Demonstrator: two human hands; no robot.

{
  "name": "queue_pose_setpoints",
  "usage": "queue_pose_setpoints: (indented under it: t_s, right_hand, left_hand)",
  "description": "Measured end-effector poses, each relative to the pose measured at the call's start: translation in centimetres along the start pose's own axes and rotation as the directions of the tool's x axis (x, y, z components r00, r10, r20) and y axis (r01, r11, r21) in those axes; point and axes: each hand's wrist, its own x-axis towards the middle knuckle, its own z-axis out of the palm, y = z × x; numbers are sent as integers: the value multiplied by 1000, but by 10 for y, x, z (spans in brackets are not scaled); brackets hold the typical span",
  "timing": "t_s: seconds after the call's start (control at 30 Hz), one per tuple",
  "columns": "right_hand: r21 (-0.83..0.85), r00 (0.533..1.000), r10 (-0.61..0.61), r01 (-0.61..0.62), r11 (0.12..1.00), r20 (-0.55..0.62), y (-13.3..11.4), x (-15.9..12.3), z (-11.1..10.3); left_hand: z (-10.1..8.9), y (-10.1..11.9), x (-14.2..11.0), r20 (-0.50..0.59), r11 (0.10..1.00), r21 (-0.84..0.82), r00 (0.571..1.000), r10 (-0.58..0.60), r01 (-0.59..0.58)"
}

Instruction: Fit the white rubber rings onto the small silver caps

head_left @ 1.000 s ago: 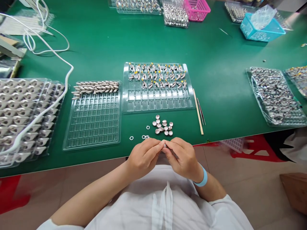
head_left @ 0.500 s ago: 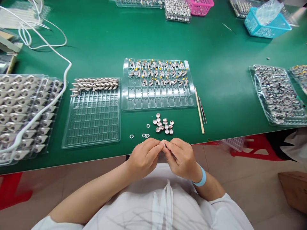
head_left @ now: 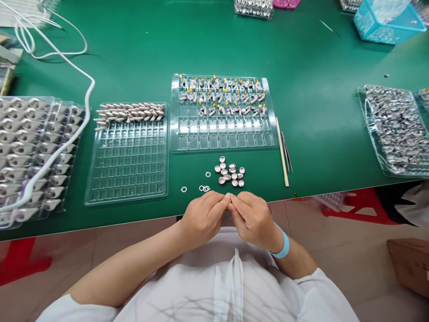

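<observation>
My left hand (head_left: 203, 219) and my right hand (head_left: 256, 220) meet at the fingertips by the table's front edge. Both are closed in a pinch around something small that the fingers almost wholly cover. Just beyond them lies a loose group of small round metal caps (head_left: 234, 176). Several thin white rings (head_left: 184, 189) rest on the green surface to the left of the caps. Farther back is a clear plastic tray (head_left: 224, 145) with rows of small parts bearing yellow tips (head_left: 220, 96). A wooden stick (head_left: 282, 154) and tweezers (head_left: 287, 154) lie to its right.
Left stand a half-filled tray (head_left: 125, 179) of pointed metal parts (head_left: 130, 112) and fuller trays of larger beige parts (head_left: 20, 159). A white cable (head_left: 89, 105) runs over them. At right are a packed tray (head_left: 395, 129) and a blue basket (head_left: 385, 29).
The camera view has shifted slightly, so the table's things sit a little differently in frame. Both hands stay pinched together in nearly the same place.
</observation>
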Motion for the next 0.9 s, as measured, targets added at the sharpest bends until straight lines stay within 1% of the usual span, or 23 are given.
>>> queue_pose_setpoints:
  t_s: [0.17, 0.37, 0.43, 0.53, 0.63, 0.67, 0.7, 0.73, 0.77, 0.8, 0.83, 0.87, 0.9]
  right_hand:
    - [-1, 1000, -6, 6, 1000, -2, 2, -1, 2]
    - [127, 999, 30, -24, 992, -44, 4, 2, -6]
    - [182, 998, 34, -25, 983, -44, 6, 3, -9]
    - [228, 997, 54, -42, 973, -48, 8, 3, -10]
    - [225, 994, 62, -41, 974, -87, 9, 1, -10]
    - [217, 993, 59, -35, 975, -105, 8, 0, -10]
    - [208, 991, 56, -30, 978, -120, 7, 0, -10]
    - [196, 989, 54, -27, 980, -137, 6, -1, -10]
    - [184, 987, 53, -25, 983, -154, 5, -1, -10]
    - [171, 984, 50, -21, 985, -170, 4, -1, -10]
    - [157, 982, 44, -15, 987, -184, 4, -1, -11]
    - [140, 980, 33, -6, 990, -194, 3, -2, -11]
    - [118, 980, 17, 7, 993, -200, 3, -2, -11]
  left_hand:
    - [2, -1, -1, 7, 1000, -17, 1000, -19, 19]
    - [-7, -2, 6, 19, 994, -92, 998, -59, 60]
    - [-11, -4, 9, 34, 985, -155, 997, -68, 73]
    - [-18, -7, 13, 89, 943, -312, 992, -93, 116]
    - [-23, -8, 16, 174, 858, -461, 971, -165, 228]
    - [-24, -8, 16, 204, 815, -501, 955, -217, 292]
    - [-25, -7, 17, 239, 759, -535, 928, -286, 372]
    - [-25, -6, 18, 284, 684, -565, 887, -363, 461]
    - [-25, -6, 20, 338, 588, -593, 833, -438, 550]
    - [-25, -5, 21, 400, 471, -622, 771, -496, 625]
    - [-24, -5, 22, 468, 340, -647, 707, -529, 683]
    - [-24, -4, 23, 534, 208, -666, 652, -538, 717]
    - [-23, -4, 23, 591, 84, -676, 606, -533, 732]
